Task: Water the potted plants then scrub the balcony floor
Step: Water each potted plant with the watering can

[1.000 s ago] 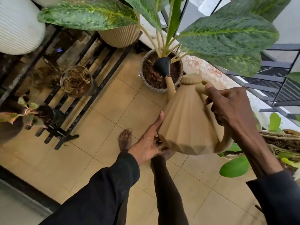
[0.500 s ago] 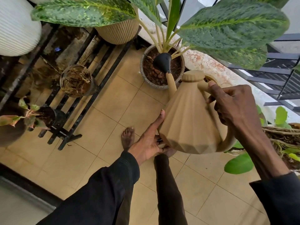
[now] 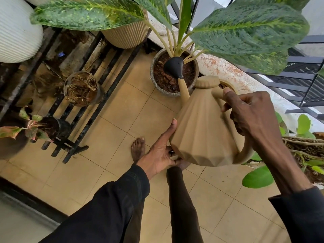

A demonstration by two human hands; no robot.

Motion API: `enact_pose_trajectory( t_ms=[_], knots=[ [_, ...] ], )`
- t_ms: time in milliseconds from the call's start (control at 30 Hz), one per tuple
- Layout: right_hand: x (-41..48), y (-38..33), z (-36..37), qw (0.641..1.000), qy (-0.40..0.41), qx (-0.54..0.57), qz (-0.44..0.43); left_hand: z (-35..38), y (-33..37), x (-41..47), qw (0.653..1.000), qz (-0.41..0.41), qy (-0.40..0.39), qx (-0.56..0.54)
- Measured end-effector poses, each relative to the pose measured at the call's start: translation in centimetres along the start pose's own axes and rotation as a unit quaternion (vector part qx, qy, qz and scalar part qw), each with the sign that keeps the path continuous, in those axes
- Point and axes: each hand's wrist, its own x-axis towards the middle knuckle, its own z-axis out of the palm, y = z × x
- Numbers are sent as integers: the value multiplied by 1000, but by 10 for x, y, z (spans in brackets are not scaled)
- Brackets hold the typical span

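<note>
Balcony tiles (image 3: 122,118) wait unscrubbed as your watering can (image 3: 203,132) barely shifts from a second ago, right hand (image 3: 252,113) wrapped round its handle, left hand (image 3: 157,155) cupping its base, rose (image 3: 173,66) still over the soil of the grey pot (image 3: 166,93) at upper centre, so pouring probably continues, though no stream shows.

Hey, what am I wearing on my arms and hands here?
Black long sleeves on both arms: the left sleeve ends in a cuff at the wrist, the right sleeve stops higher up the forearm. The left hand and right hand are bare: no gloves, rings or watch.
</note>
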Motion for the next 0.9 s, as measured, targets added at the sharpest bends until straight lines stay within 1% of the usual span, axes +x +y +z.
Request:
enact_pose_trajectory(
  t_ms=[900],
  knots=[
    [-3, 5, 0, 1000, -4, 16, 14, -3, -5, 4, 1000, 13, 3, 8]
  ],
)
